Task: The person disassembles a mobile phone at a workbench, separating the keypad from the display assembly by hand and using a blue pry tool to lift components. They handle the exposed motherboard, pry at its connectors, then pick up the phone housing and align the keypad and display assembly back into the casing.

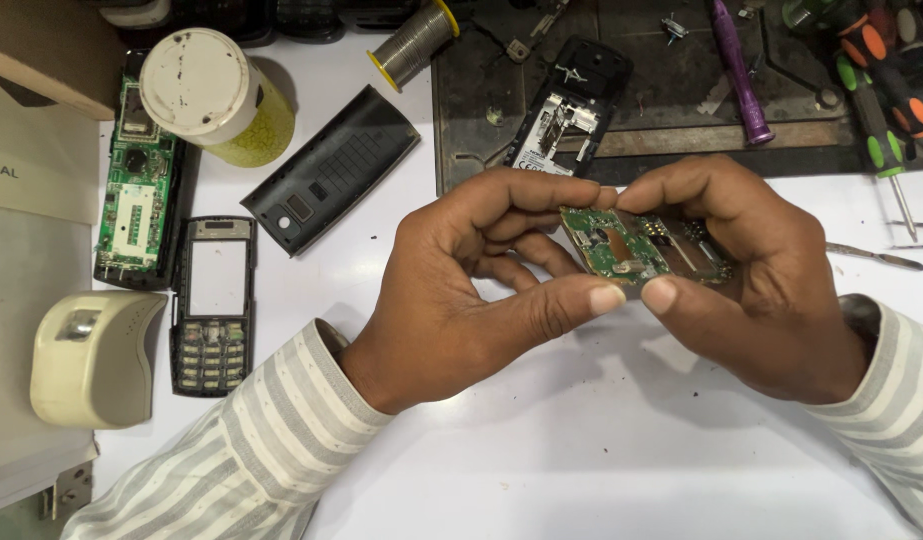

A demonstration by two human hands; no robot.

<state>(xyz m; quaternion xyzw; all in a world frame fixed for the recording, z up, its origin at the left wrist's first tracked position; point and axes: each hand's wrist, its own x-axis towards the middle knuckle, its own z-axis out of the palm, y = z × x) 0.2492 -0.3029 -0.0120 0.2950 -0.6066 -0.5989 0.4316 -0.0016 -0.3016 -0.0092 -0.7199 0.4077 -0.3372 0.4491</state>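
Left hand (481,290) and right hand (751,270) pinch a green circuit board (621,245) between fingertips (bare white tabletop (581,460) below), just short of the dark work mat (631,120), whose near edge lies beyond.

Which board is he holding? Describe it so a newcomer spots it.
Centre of the white table, where the left hand and right hand meet: the small green circuit board pinched between them. Unlike the longer green board far left, it is lifted, not lying flat.
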